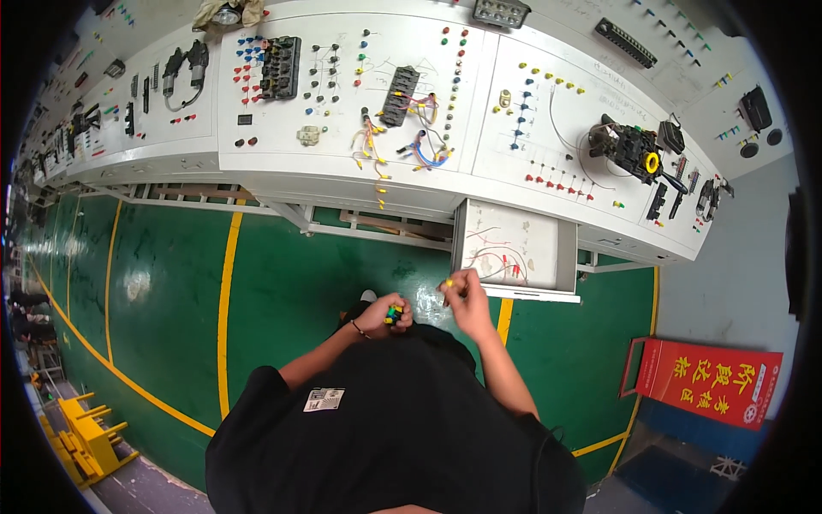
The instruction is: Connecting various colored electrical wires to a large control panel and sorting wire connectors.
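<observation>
Just in front of the near left corner of the open drawer, the right hand pinches a small yellow piece between its fingertips; whether it touches the drawer is unclear. Farther left of the drawer, the left hand curls around a cluster of green, yellow and dark pieces. Thin wires lie inside the drawer, and a red sign stands to its right.
</observation>
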Demonstrator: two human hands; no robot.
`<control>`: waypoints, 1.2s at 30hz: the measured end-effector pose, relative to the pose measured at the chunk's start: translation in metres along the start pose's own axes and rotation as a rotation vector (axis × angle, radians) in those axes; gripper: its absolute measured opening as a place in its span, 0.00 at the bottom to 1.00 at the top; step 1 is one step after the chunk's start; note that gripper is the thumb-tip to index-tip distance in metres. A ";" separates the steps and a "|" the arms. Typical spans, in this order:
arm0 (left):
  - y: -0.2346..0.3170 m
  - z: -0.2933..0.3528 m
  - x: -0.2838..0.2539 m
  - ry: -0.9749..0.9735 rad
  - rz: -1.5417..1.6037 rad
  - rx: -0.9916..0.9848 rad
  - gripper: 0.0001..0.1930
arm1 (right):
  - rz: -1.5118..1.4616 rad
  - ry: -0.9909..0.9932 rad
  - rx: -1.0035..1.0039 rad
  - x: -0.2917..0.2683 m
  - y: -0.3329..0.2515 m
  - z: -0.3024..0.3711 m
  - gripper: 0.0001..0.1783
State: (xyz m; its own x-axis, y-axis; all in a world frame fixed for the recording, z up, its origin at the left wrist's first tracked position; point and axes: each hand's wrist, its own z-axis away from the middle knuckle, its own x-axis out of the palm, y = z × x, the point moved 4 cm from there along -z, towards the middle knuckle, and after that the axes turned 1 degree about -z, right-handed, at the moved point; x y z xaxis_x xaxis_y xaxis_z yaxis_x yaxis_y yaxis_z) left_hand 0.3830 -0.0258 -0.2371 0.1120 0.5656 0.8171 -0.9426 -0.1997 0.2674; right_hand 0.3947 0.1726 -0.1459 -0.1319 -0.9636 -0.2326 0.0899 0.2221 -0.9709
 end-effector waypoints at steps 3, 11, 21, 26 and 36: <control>0.044 0.014 -0.029 -0.081 0.166 0.011 0.10 | -0.025 0.082 -0.018 0.009 -0.032 -0.062 0.08; 0.147 0.046 -0.049 0.109 0.327 0.109 0.08 | 0.067 0.407 -0.211 -0.006 -0.083 -0.196 0.09; 0.248 0.027 -0.031 0.176 0.418 0.169 0.06 | 0.320 0.548 -0.360 -0.020 -0.088 -0.327 0.05; 0.285 0.026 -0.007 0.177 0.303 0.240 0.07 | 0.284 0.527 -0.327 -0.020 -0.085 -0.351 0.06; 0.317 0.002 -0.001 0.073 0.181 0.166 0.09 | 0.377 0.518 -0.377 -0.014 -0.094 -0.353 0.06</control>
State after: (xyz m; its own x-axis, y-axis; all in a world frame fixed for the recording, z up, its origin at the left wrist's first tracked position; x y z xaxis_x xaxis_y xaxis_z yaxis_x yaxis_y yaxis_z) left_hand 0.0845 -0.0911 -0.1522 -0.0828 0.5636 0.8219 -0.8800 -0.4283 0.2051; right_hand 0.0395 0.2175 -0.0717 -0.6161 -0.6390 -0.4606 -0.1118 0.6497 -0.7519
